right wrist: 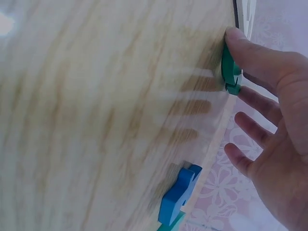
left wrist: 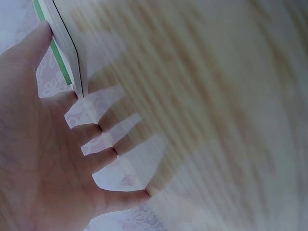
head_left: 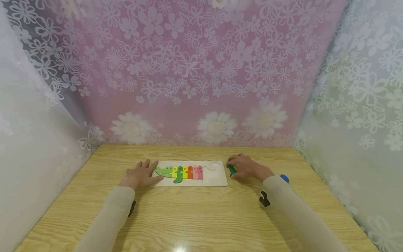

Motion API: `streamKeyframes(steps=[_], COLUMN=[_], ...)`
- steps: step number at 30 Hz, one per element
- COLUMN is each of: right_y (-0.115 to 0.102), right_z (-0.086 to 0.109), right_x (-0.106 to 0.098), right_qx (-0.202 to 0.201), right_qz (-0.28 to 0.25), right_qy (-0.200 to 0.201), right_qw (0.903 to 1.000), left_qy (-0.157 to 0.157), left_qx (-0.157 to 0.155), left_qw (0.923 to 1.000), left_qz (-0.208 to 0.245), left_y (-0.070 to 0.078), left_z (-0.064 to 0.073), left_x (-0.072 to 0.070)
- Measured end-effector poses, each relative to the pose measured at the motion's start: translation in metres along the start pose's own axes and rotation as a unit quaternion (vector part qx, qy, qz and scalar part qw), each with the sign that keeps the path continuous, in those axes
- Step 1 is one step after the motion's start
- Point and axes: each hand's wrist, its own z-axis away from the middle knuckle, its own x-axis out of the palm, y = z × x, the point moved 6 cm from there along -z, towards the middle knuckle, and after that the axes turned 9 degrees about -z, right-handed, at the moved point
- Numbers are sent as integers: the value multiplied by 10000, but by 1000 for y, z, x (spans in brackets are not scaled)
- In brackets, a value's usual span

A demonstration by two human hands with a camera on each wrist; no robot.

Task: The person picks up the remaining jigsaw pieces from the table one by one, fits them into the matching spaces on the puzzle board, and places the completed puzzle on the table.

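A pale wooden puzzle board (head_left: 217, 178) lies on the table with a crocodile on it: a green head (head_left: 163, 171), then yellow, green, orange and pink body pieces. The outline of a curled tail shows at its right end. My left hand (head_left: 140, 175) rests with fingers spread at the board's left end; the thumb touches the edge, and the other fingertips reach the tabletop in the left wrist view. Just right of the board, my right hand (head_left: 247, 166) pinches a dark green puzzle piece (right wrist: 228, 65) between thumb and fingers, close to the tabletop.
A blue puzzle piece (right wrist: 179, 195) lies on the table (head_left: 201, 217) beyond the right forearm, with another green piece (right wrist: 172, 223) partly hidden behind it. Flowered curtains (head_left: 201, 87) stand along the table's back and sides.
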Motion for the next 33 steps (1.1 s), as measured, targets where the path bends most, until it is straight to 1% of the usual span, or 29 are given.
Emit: streamKeyframes(steps=[5, 13, 18, 26, 29, 33], right_y=[-4, -12, -24, -41, -45, -49], right_z=[2, 3, 2, -3, -5, -9], right_x=[-5, -12, -15, -15, -14, -13], right_qx=[-78, -140, -347, -558, -645, -655], right_qz=[-30, -390, -367, -307, -327, -412], right_qy=[184, 448, 601, 665, 709, 730], right_qw=[9998, 9981, 9969, 9958, 9949, 9943], left_qy=[-2, -44, -27, -20, -9, 3], left_qx=[0, 11, 18, 24, 28, 47], left_qw=[10000, 10000, 10000, 10000, 10000, 10000], left_qz=[-8, 22, 30, 66, 44, 41], left_y=[1, 0, -1, 0, 0, -1], left_z=[1, 1, 2, 3, 2, 3], left_x=[-1, 0, 1, 0, 0, 0])
